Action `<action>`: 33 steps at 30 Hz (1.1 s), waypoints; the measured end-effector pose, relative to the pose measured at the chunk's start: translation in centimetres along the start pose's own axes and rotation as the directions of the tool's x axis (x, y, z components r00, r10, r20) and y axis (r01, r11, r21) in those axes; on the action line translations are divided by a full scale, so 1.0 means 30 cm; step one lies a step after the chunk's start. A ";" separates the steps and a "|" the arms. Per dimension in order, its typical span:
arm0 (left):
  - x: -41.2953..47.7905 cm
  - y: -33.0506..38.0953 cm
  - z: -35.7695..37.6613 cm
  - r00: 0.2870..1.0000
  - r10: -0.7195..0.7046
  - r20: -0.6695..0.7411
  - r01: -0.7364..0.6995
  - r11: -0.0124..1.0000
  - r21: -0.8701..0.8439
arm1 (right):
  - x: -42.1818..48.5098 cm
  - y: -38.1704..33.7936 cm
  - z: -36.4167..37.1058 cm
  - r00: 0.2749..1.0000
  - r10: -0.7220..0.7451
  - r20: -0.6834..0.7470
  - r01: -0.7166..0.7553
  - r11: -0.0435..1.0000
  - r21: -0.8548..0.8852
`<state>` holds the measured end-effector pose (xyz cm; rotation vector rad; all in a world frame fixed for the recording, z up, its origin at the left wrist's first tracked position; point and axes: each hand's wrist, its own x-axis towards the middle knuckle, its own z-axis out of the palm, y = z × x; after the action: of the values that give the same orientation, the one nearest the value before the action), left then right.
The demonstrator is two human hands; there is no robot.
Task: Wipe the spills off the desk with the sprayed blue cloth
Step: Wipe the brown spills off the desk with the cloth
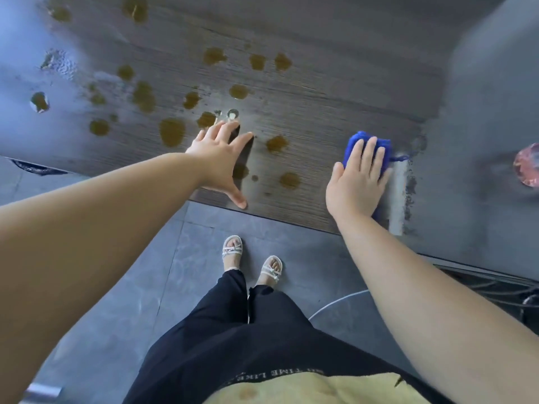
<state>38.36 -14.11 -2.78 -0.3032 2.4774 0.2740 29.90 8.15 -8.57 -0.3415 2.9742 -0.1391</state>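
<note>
A: Why was the blue cloth (366,147) kept flat under the right hand (354,185)?

B: It was pressed on the desk (320,83) near the front edge with the fingers (369,154) stretched out, not clenched, probably so that a wide strip could be wiped. A wet streak (398,196) was seen just beside it.

A: And the left hand (220,161)?

B: It was held open with spread fingers and nothing was grasped. Whether the desk was touched could not be told; it was judged a support.

A: How many spills (172,132) were counted?

B: About twenty brown spots, mostly left of the cloth. One cloth and two hands were seen.
</note>
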 end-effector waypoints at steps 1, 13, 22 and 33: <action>0.001 0.003 0.000 1.000 -0.002 0.000 0.002 1.000 0.029 | -0.035 -0.053 0.007 0.997 -0.071 0.017 0.071 0.997 0.009; 0.021 -0.028 0.028 0.999 0.035 -0.024 -0.032 0.992 0.119 | -0.001 -0.007 -0.002 0.992 0.129 -0.015 -0.129 0.991 -0.034; 0.029 -0.040 0.033 0.997 0.066 -0.041 -0.060 0.988 0.145 | -0.154 -0.091 0.049 0.783 -0.613 0.107 0.622 0.776 -0.104; 0.032 -0.040 0.028 0.995 0.090 -0.042 -0.082 0.984 0.158 | -0.080 -0.284 0.053 0.999 -0.009 -0.044 0.010 1.000 0.018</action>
<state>38.41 -15.18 -4.16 -0.1390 2.5459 0.1081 34.30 0.33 -8.92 -0.3554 3.0132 -0.1766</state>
